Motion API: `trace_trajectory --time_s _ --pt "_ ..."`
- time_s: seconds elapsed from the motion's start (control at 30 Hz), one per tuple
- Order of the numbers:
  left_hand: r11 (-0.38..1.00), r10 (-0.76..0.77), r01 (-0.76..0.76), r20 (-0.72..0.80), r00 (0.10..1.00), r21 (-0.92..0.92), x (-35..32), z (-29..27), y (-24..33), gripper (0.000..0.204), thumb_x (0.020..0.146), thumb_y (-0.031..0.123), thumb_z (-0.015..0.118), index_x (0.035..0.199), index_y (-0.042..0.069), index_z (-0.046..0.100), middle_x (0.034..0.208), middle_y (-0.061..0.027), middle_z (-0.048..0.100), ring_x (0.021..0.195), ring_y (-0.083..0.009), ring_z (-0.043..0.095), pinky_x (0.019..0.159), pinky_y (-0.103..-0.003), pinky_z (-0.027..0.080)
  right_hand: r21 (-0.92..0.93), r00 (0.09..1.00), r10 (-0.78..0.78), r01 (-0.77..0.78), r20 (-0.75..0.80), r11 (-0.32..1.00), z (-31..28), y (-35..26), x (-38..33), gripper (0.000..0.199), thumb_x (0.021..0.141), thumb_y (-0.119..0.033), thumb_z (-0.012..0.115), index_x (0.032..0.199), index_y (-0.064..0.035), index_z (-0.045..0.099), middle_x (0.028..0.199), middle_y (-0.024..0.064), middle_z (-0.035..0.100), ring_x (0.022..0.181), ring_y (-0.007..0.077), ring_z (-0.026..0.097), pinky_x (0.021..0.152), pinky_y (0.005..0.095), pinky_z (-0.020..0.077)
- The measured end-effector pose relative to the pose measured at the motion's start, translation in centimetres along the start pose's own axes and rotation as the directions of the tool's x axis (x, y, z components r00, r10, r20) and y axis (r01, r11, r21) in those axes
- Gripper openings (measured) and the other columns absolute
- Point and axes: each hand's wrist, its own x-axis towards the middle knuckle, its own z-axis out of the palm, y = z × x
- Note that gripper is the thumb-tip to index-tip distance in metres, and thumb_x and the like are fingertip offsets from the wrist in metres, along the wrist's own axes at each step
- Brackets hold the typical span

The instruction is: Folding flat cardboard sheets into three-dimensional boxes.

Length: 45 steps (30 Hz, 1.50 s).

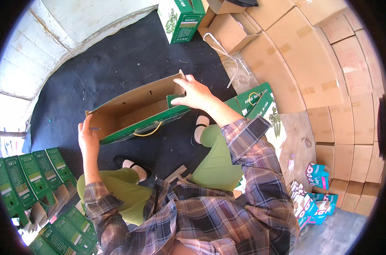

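Between my hands is an open green cardboard gift box (148, 123), its brown inside facing up and a yellow cord handle on its near side. My left hand (88, 138) grips the box's left end, fingers over the rim. At the right end, my right hand (193, 93) pinches the far corner, with thumb and fingers over the edge. Nothing shows inside the box apart from bare cardboard walls. Its underside is hidden, so I cannot tell whether it rests on the black floor sheet (116, 59) or hangs just above it.
Green cartons (33, 174) stand in rows at the lower left. Another green and white box (182, 21) stands at the far side. Flattened green boxes (261, 102) lie by my right arm. Stacked brown cartons (303, 51) wall the right side, with teal packets (318, 176) below.
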Motion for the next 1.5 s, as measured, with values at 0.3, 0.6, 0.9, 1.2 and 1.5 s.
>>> trace_trajectory --time_s 0.3,0.6,0.9,1.2,1.5 --pt "0.997 0.068 -0.067 -0.013 0.998 0.024 0.3 0.7 -1.1 0.062 0.075 -0.009 0.049 0.135 0.007 0.049 0.1 -0.0183 0.053 0.088 -0.0346 0.058 0.078 -0.042 0.048 -0.12 0.977 0.212 -0.207 0.033 0.971 0.4 -2.0 1.6 0.075 0.069 -0.038 0.081 0.13 -0.0084 0.048 0.127 0.0157 0.049 0.108 0.0325 0.06 0.088 0.0417 0.0506" --pt "1.0 -0.006 0.005 0.066 0.998 0.024 -0.2 -0.5 0.9 0.075 0.068 -0.005 0.065 0.139 0.006 0.043 0.104 -0.0179 0.053 0.093 -0.035 0.058 0.082 -0.041 0.049 -0.23 0.99 0.1 -0.12 -0.098 0.966 0.6 -1.0 1.9 0.029 0.073 -0.026 0.075 0.095 -0.0071 0.067 0.086 0.0125 0.068 0.09 0.0313 0.066 0.079 0.0426 0.0519" --pt "0.999 -0.025 0.022 0.095 0.995 0.027 -0.5 -1.2 1.5 0.092 0.059 -0.004 0.077 0.142 0.008 0.038 0.106 -0.0163 0.053 0.097 -0.0337 0.058 0.083 -0.04 0.049 -0.274 0.993 0.022 -0.053 -0.115 0.96 0.6 -0.4 2.8 0.025 0.08 -0.008 0.056 0.101 -0.012 0.068 0.09 0.0143 0.069 0.089 0.0326 0.066 0.079 0.0437 0.0517" --pt "0.997 -0.075 0.072 0.158 0.985 0.022 -0.4 -1.7 2.3 0.096 0.06 -0.004 0.077 0.145 0.011 0.034 0.111 -0.0183 0.052 0.103 -0.0366 0.057 0.085 -0.042 0.05 -0.265 0.999 -0.047 0.05 0.018 0.963 0.5 -1.0 2.5 0.044 0.079 -0.009 0.059 0.122 -0.0145 0.055 0.099 0.017 0.067 0.095 0.035 0.064 0.082 0.0454 0.0516" --pt "0.998 -0.041 0.048 0.221 0.974 -0.028 -0.5 -2.0 2.3 0.096 0.061 -0.003 0.078 0.145 0.008 0.033 0.113 -0.0179 0.051 0.103 -0.0362 0.057 0.085 -0.04 0.05 -0.323 0.979 0.024 0.043 0.2 0.946 0.9 -3.8 2.5 0.073 0.072 -0.034 0.078 0.134 -0.0167 0.044 0.113 0.0141 0.063 0.107 0.0314 0.061 0.09 0.0428 0.0498"
